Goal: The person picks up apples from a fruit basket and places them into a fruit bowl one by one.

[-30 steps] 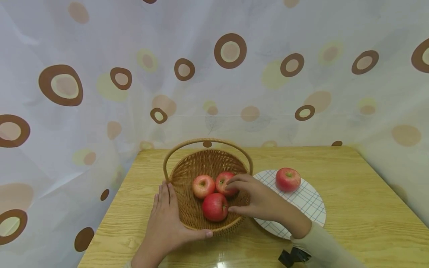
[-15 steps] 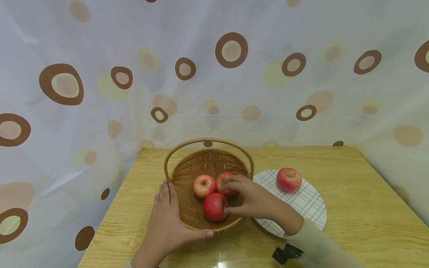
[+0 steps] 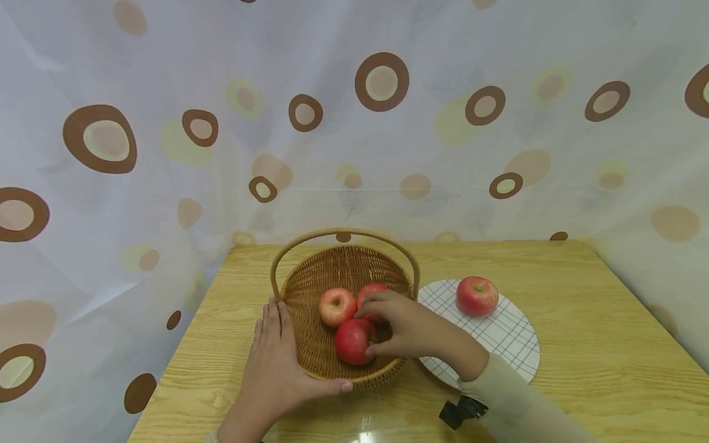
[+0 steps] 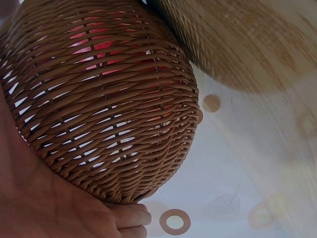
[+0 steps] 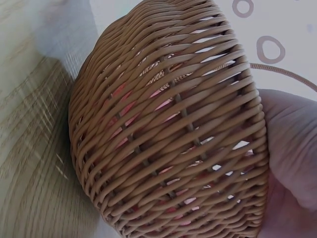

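In the head view a wicker basket [image 3: 310, 344] with a hooped handle holds three apples. A dark red apple [image 3: 353, 343] sits at the front, a paler apple [image 3: 336, 306] behind it and another red apple [image 3: 371, 290] at back right, partly covered. My right hand [image 3: 412, 326] reaches over the basket's right rim, its fingers curled over the front apple's top right and the thumb at its right side. My left hand [image 3: 277, 369] rests along the basket's left side, fingers straight, thumb along the front rim. Both wrist views show mostly the basket's weave [image 4: 109, 104].
A round plate [image 3: 512, 344] with a blue grid pattern lies right of the basket, bearing one red apple [image 3: 477, 296]. Under them is a wooden table [image 3: 598, 320]. A patterned sheet [image 3: 432, 147] hangs behind and at both sides.
My right hand has moved left and slightly down, its fingers and thumb coming in around the front apple. My left hand, the basket and the apples stay where they were.
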### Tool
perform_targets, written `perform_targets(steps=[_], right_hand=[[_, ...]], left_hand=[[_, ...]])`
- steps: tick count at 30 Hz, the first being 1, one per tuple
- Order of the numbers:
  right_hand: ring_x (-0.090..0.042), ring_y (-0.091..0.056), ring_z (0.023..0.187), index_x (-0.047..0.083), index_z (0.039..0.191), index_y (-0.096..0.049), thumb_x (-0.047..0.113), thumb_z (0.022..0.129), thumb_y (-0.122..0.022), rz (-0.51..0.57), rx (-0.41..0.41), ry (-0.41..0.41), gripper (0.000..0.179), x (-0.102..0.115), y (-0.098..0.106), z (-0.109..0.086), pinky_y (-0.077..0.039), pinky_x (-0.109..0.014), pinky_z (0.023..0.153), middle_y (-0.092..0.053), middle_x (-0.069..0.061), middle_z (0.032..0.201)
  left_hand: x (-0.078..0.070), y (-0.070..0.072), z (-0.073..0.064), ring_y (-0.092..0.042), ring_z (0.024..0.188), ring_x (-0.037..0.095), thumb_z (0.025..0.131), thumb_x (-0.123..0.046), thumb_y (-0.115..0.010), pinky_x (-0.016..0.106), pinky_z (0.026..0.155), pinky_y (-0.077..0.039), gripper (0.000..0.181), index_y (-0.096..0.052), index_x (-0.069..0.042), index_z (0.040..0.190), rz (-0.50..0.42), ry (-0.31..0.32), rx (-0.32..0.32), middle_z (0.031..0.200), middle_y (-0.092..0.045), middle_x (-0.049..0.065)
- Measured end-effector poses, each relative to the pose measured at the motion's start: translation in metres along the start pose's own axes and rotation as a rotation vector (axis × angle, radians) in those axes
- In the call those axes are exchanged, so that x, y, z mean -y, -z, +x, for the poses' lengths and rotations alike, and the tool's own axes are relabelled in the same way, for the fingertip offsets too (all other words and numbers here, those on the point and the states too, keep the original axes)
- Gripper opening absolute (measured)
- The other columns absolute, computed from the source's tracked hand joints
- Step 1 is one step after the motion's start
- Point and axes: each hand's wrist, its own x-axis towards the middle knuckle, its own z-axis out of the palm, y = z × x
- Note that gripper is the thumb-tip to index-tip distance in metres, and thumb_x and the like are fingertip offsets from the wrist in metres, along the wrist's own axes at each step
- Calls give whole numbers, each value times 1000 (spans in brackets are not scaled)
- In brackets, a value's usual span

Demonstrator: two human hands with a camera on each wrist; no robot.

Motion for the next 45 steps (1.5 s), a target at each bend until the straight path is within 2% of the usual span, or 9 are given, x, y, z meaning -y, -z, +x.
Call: perform_targets(steps=[5,14,24,31,39,45], right_hand=[[-18,-61,123,13,123,-75,25,81,-93,-12,45,-10,47,1,-1,5,-57,-42,105,-67,0,129],[-19,-62,122,14,124,-74,23,78,-95,-44,94,-6,51,3,-3,13,-57,-44,106,-65,-2,129],[-27,-61,132,13,131,-72,22,79,-95,-45,174,-71,57,6,-7,20,-53,-53,111,-64,-9,140],[-29,-60,134,12,131,-72,20,78,-95,-60,187,-60,58,5,-9,24,-53,-53,112,-65,-11,142],[-22,-62,129,15,130,-73,20,74,-96,-86,196,-56,60,4,-13,29,-55,-47,108,-66,-4,137],[-20,-65,123,16,133,-72,17,68,-98,-93,230,-50,70,5,-14,32,-57,-43,103,-66,-1,136]], left_hand=[[0,0,-1,0,165,45,48,-110,-60,61,133,-14,176,-10,11,166,1,-3,-2,174,0,33],[1,-1,0,-2,165,45,47,-111,-58,61,133,-15,177,-11,12,165,17,-14,-18,174,0,34],[1,-2,0,-3,165,45,47,-111,-59,61,133,-16,177,-12,12,165,16,-21,-27,174,-2,34],[2,-2,0,-2,165,46,47,-111,-59,62,133,-16,176,-11,12,165,16,-21,-27,174,-1,34],[2,-2,0,-2,165,46,47,-110,-60,62,133,-16,176,-11,12,165,7,-22,-26,174,0,34],[2,-1,0,-1,165,45,47,-110,-60,62,133,-14,177,-9,11,166,1,-15,-17,174,1,33]])
